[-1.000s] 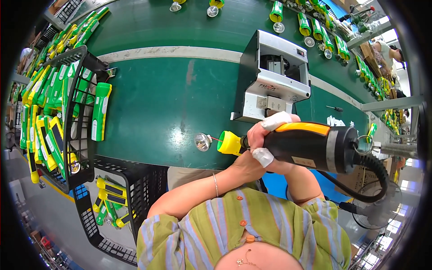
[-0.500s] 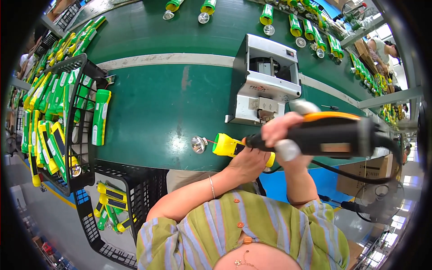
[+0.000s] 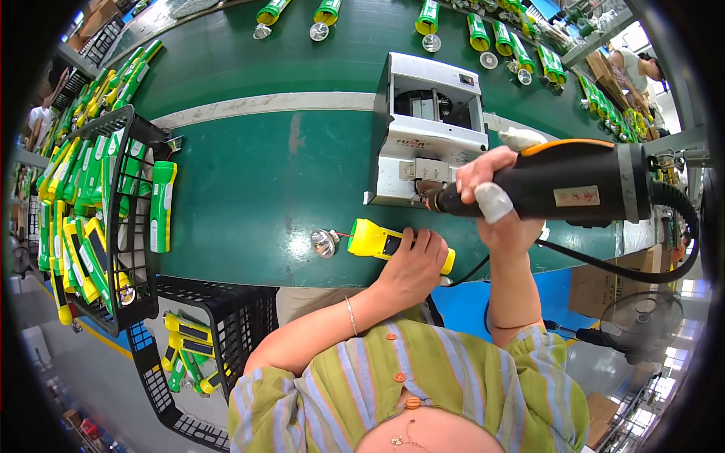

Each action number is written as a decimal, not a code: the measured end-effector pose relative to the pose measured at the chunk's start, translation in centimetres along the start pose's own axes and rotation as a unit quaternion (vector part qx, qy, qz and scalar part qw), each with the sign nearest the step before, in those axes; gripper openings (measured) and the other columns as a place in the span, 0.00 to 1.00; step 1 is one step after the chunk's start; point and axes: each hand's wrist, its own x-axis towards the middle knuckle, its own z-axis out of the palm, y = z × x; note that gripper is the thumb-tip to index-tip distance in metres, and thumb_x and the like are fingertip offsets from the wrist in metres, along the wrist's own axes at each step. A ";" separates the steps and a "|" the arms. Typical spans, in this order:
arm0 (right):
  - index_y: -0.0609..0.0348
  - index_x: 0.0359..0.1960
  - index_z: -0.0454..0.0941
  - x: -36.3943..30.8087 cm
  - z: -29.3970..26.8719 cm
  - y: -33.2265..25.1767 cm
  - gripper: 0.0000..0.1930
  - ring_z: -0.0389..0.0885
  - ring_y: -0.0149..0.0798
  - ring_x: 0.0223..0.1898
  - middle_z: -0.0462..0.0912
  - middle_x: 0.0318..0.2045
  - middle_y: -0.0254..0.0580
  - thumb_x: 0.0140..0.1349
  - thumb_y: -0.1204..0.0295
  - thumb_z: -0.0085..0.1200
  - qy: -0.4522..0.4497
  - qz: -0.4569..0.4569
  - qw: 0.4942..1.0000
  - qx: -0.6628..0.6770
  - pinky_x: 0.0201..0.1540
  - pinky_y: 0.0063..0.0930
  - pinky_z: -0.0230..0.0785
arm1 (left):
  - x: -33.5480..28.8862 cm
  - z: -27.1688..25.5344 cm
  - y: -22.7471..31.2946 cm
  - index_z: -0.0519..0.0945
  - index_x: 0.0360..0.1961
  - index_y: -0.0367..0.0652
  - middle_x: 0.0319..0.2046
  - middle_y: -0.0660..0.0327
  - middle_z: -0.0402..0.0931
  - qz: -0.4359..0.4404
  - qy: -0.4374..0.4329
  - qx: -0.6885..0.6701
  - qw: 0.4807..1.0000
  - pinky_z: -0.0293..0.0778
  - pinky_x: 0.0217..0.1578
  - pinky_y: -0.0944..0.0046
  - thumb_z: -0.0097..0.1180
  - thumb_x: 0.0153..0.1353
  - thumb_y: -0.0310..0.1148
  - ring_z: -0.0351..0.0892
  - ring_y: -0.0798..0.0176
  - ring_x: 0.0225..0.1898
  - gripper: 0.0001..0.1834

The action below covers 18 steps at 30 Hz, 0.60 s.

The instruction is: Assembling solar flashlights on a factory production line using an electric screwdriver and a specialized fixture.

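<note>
My left hand [image 3: 417, 264] is wrapped round a yellow and green flashlight body [image 3: 368, 238], which lies on the green bench near its front edge. From its wide open end a red wire runs to a shiny reflector [image 3: 325, 243] resting on the bench to the left. My right hand [image 3: 504, 208], with white coverings on some fingers, grips a black and orange electric screwdriver [image 3: 585, 181]. The tool lies level, its tip pointing left at the front outlet of a silver and black screw feeder [image 3: 427, 143]. Whether the tip carries a screw is too small to see.
At the left, a black crate [image 3: 124, 204] is full of green and yellow flashlights, with one flashlight [image 3: 162, 205] beside it. A lower black basket [image 3: 181, 415] holds several more. Flashlight bodies with reflectors line the far belt [image 3: 226, 72]. The screwdriver's cable [image 3: 627, 273] loops at the right.
The screwdriver has swung up and away from the flashlight body to the front of the screw feeder. My left hand stays on the body, its fingers now in plain view.
</note>
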 end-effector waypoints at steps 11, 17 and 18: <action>0.58 0.26 0.67 -1.0 0.2 -0.6 0.15 0.69 0.30 0.23 0.72 0.20 0.35 0.50 0.62 0.58 -0.037 -0.028 0.999 -0.005 0.32 0.26 0.59 | -0.2 1.0 -0.2 0.73 0.35 0.35 0.32 0.53 0.70 0.006 0.041 0.046 0.998 0.62 0.43 0.56 0.47 0.49 0.43 0.67 0.55 0.36 0.20; 0.60 0.27 0.66 0.7 0.1 0.2 0.09 0.69 0.31 0.24 0.70 0.22 0.37 0.49 0.71 0.54 -0.013 -0.002 1.000 -0.001 0.34 0.30 0.61 | -0.1 1.0 0.0 0.71 0.36 0.38 0.33 0.57 0.68 -0.003 0.029 0.063 0.998 0.61 0.43 0.56 0.56 0.42 0.50 0.65 0.58 0.37 0.27; 0.60 0.27 0.66 0.8 0.4 0.0 0.09 0.69 0.30 0.24 0.70 0.22 0.37 0.49 0.72 0.54 0.000 0.000 1.000 -0.011 0.34 0.30 0.62 | -0.1 0.9 0.1 0.71 0.36 0.38 0.33 0.57 0.68 -0.002 0.028 0.061 0.998 0.61 0.43 0.56 0.56 0.42 0.50 0.65 0.58 0.37 0.27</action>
